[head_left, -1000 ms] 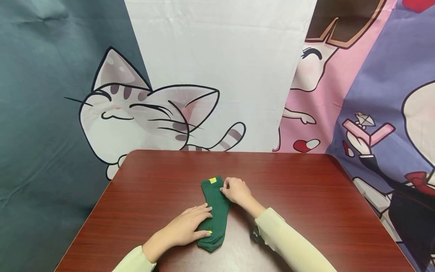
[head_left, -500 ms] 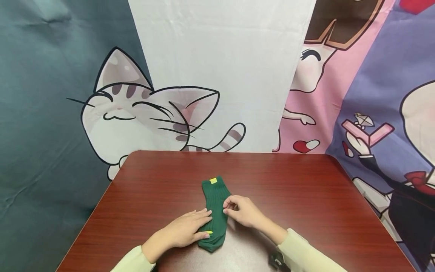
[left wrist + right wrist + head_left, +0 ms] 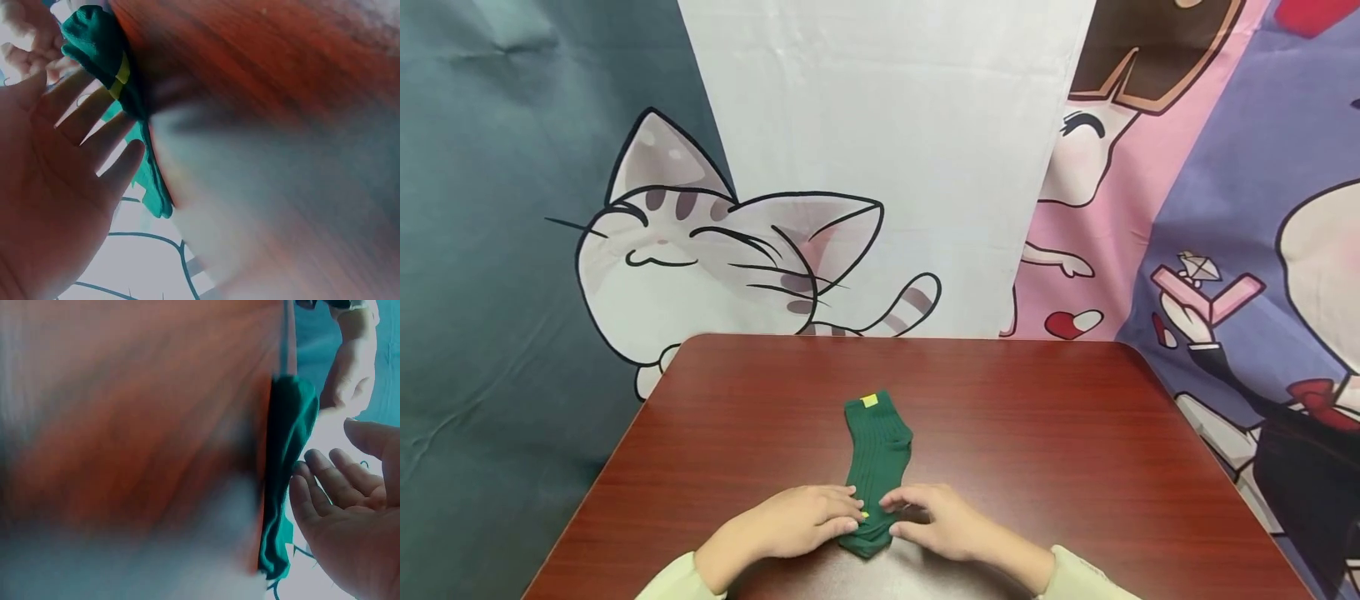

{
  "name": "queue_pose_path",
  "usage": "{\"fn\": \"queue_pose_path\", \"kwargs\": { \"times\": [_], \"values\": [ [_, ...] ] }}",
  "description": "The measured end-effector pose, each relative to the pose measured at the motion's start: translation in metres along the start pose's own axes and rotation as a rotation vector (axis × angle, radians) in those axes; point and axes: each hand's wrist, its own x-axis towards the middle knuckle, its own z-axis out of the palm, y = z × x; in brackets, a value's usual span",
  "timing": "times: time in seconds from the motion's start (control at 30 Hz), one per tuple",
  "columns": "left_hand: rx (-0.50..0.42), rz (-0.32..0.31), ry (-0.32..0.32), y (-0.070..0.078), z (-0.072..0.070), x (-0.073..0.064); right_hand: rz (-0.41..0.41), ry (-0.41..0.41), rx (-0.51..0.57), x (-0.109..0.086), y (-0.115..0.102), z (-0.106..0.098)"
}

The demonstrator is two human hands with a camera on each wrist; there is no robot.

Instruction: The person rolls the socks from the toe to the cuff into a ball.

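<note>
Green sock: lies flat on the bench [image 3: 1037,400], its near part between the two hands; whether one sock or a stacked pair cannot be told.
Sock's place: the green sock [image 3: 874,458] reaches from between the fingers away towards the backdrop [image 3: 887,125], so most of its length is beyond both hands.
Long axis: runs away from the person, with the ribbed part at the far end and a rounded bulge on the right side past the middle.
Yellow marks: a yellow tag [image 3: 869,401] at the sock's far edge, a smaller yellow patch [image 3: 864,515] near its bunched near end.
Left hand: on the sock's left side [image 3: 801,521], fingers straight and spread with gaps between them, tips over the left edge beside the yellow patch; nothing is gripped.
Right hand: on the sock's right side [image 3: 943,521], fingers gently bent, thumb apart from them, holding nothing; tips reach the right edge, but whether they touch it cannot be told.
Nearer hand: neither clearly; the two face each other across the sock's near part.
In the way: the fingers themselves cover bits of both sock edges from above.
Behind the sock: the backdrop, printed with a cartoon cat [image 3: 685,267] beyond the bench's far edge.
</note>
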Motion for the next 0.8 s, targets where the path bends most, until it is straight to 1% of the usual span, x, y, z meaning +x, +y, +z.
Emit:
{"fn": "queue_pose_path", "kwargs": {
  "times": [0.07, 0.17, 0.27, 0.33, 0.47, 0.57, 0.73, 0.8],
  "values": [
    [-0.012, 0.025, -0.013, -0.001, 0.0, -0.002, 0.03, -0.033, 0.01, -0.001, -0.004, 0.002],
    [-0.017, 0.05, -0.033, 0.001, -0.001, -0.004, 0.044, -0.072, -0.042, -0.002, -0.008, 0.004],
    [0.001, 0.058, -0.044, 0.004, -0.002, -0.005, 0.024, -0.095, -0.128, -0.002, -0.01, 0.006],
    [0.011, 0.057, -0.05, 0.006, -0.003, -0.005, 0.005, -0.103, -0.166, -0.002, -0.011, 0.006],
    [0.032, 0.064, -0.053, 0.009, -0.004, -0.005, 0.003, -0.118, -0.222, -0.003, -0.011, 0.009],
    [0.049, 0.059, -0.043, 0.012, -0.004, -0.004, 0.001, -0.119, -0.25, -0.002, -0.009, 0.012],
    [0.066, 0.03, -0.032, 0.015, -0.003, -0.002, -0.025, -0.112, -0.291, 0.001, -0.008, 0.017],
    [0.061, 0.016, -0.037, 0.017, -0.003, -0.001, -0.026, -0.117, -0.302, 0.002, -0.008, 0.018]
  ]
}}
